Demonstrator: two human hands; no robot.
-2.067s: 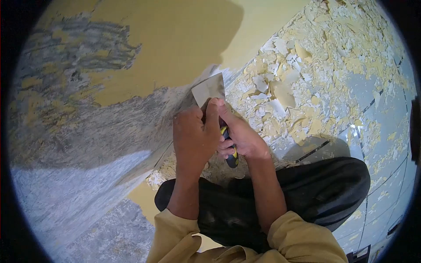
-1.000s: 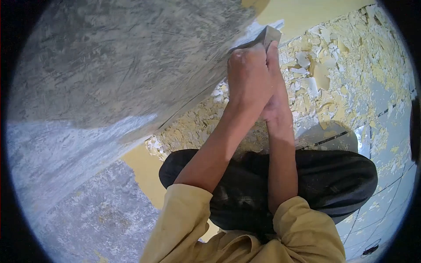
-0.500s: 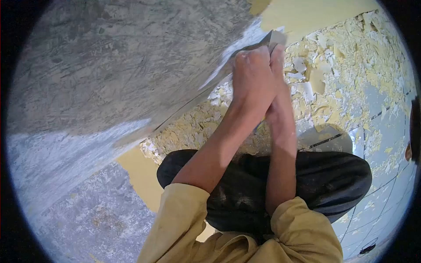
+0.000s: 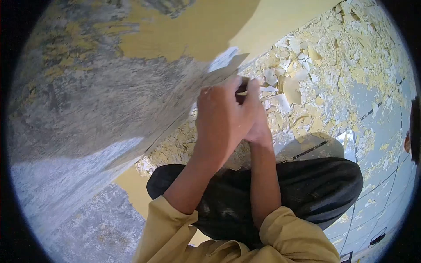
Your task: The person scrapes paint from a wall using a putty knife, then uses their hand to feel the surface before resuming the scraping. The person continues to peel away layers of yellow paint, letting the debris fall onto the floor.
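Note:
My left hand (image 4: 219,111) is closed around a scraper, knuckles up and thumb on the right. Only a grey flat blade (image 4: 237,64) shows past the fingertips, against the foot of the wall (image 4: 109,96); the handle is hidden in the grip. Tucked under and behind the left hand, my right hand (image 4: 258,130) is closed on the same tool, with most of its fingers out of sight. Yellow paint (image 4: 188,30) covers the upper part of the wall, while the lower part is scraped down to grey.
Flakes of yellow and white paint (image 4: 324,79) lie thick on the tiled floor along the wall. My knees in dark trousers (image 4: 315,184) are folded beneath my arms. A dark cord-like thing (image 4: 377,239) lies at lower right, and part of a person (image 4: 408,141) shows at the right edge.
Both hands have come down and left along the wall's foot with the scraper. My view has shifted so that more of the yellow wall shows at the top.

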